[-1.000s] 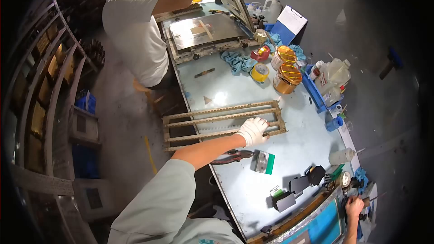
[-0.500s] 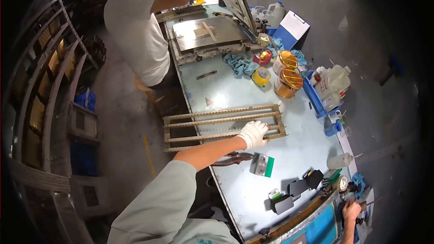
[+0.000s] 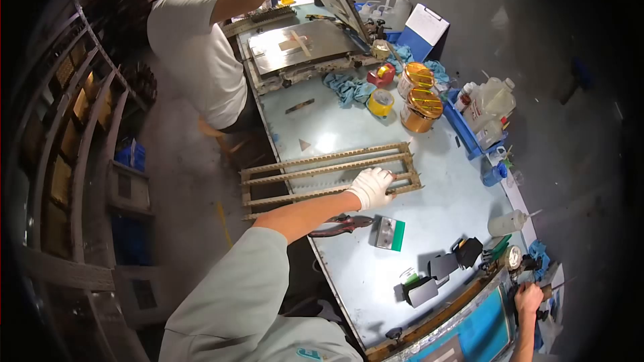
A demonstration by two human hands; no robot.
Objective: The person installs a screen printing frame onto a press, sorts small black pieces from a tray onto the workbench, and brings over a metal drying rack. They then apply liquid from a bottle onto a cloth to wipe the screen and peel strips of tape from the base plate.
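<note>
Hands in use: two; the left hand (image 3: 371,189), white-gloved, is partly closed, its fingers curled over the rack's bars near one end; the right hand (image 3: 528,297) is held curled beside the screen frame (image 3: 475,332), and whether anything is gripped by it cannot be told.
Rack: one slatted rack (image 3: 325,170), with four long notched bars seen; it is laid partly on the table (image 3: 355,281), its other end carried out past the edge.
Pliers: one pair of pliers (image 3: 342,226), placed near the rack, handles at the table edge.
Green-edged block: one block (image 3: 387,233), set just beside the pliers.
Dark pieces: three dark pieces (image 3: 443,266), lined up between the block and the squeeze bottle (image 3: 508,223).
Tins: two copper-coloured tins (image 3: 421,112), stood next to each other.
Tape: one yellow roll (image 3: 380,102) and one red dispenser (image 3: 381,75), placed beside the tins.
Tray: one blue tray (image 3: 459,124), filled with several containers.
Clipboard: one clipboard (image 3: 426,30), propped at a slant.
Co-worker: one person in a white shirt (image 3: 201,60), seen beside a metal plate (image 3: 302,47).
</note>
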